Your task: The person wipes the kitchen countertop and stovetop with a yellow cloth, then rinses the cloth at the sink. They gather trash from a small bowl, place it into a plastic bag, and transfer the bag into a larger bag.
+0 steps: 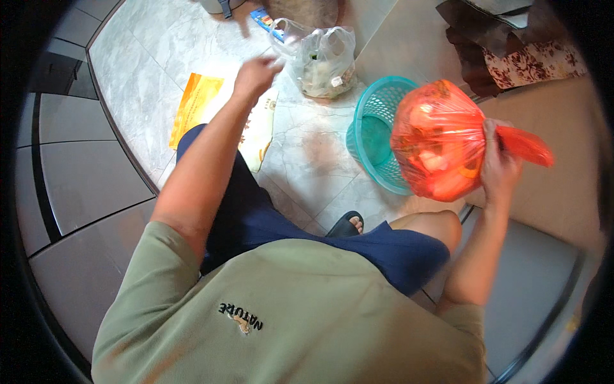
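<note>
A full red plastic bag (pixel 439 144) is gathered at its neck in my right hand (pixel 501 161), with the loose end sticking out past my fist. The bag's contents show only dimly through the film. Below and partly behind it stands a teal plastic basket (pixel 363 139) with perforated walls; what shows of its inside holds nothing. My left hand (pixel 256 79) is blurred, its fingers partly curled, just left of a clear plastic bag (pixel 328 67) with loop handles. I cannot tell whether its fingertips touch that bag.
Beneath my left arm, a yellow packet (pixel 196 108) and a pale printed packet (pixel 261 134) lie on the marbled tile floor (pixel 297 177). A blue packet (pixel 264 21) lies beyond the clear bag. Brown and flower-patterned material (pixel 532 62) is at the upper right. My sandalled foot (pixel 348 224) is below the basket.
</note>
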Action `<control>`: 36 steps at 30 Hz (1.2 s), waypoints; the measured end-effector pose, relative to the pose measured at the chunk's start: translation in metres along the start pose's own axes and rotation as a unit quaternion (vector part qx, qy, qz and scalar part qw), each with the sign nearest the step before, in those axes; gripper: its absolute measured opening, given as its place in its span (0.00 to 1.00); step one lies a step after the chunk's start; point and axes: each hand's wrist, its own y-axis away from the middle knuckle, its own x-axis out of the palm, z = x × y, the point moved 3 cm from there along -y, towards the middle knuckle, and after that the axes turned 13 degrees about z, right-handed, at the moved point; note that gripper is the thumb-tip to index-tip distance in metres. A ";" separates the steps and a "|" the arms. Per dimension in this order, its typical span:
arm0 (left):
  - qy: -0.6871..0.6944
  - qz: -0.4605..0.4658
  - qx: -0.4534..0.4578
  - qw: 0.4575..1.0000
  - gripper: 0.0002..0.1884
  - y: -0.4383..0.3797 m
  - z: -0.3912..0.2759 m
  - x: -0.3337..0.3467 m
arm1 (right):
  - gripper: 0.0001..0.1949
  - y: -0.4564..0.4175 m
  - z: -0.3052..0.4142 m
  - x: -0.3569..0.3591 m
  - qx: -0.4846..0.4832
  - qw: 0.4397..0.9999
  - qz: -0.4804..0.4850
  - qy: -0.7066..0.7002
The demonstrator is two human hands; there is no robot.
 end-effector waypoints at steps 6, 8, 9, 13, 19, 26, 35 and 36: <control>-0.248 0.134 -0.374 0.883 0.63 0.030 0.146 0.096 | 0.05 0.015 -0.018 -0.016 -0.037 0.989 -0.012 0.144; -0.344 0.156 -0.363 0.852 0.65 0.048 0.181 0.119 | 0.06 0.018 -0.024 -0.015 0.000 0.998 -0.002 0.060; -0.356 0.151 -0.348 0.854 0.65 0.056 0.186 0.124 | 0.06 0.020 -0.023 -0.014 0.003 0.998 -0.005 0.069; -0.316 0.092 -0.360 0.873 0.62 0.087 0.176 0.130 | 0.07 0.025 -0.017 -0.005 0.002 0.998 -0.006 0.061; -0.293 0.098 -0.292 0.905 0.61 0.065 0.231 0.136 | 0.07 0.018 -0.020 0.001 -0.039 0.993 -0.002 0.115; -0.386 0.126 -0.285 0.868 0.57 0.057 0.203 0.144 | 0.06 0.019 -0.005 0.005 -0.040 0.993 -0.002 0.112; -0.318 0.061 -0.270 0.907 0.44 0.045 0.176 0.145 | 0.05 0.028 -0.014 0.004 -0.028 0.995 -0.014 0.093; -0.322 0.070 -0.275 0.903 0.43 0.046 0.165 0.141 | 0.05 0.027 -0.015 0.004 -0.027 0.995 -0.017 0.092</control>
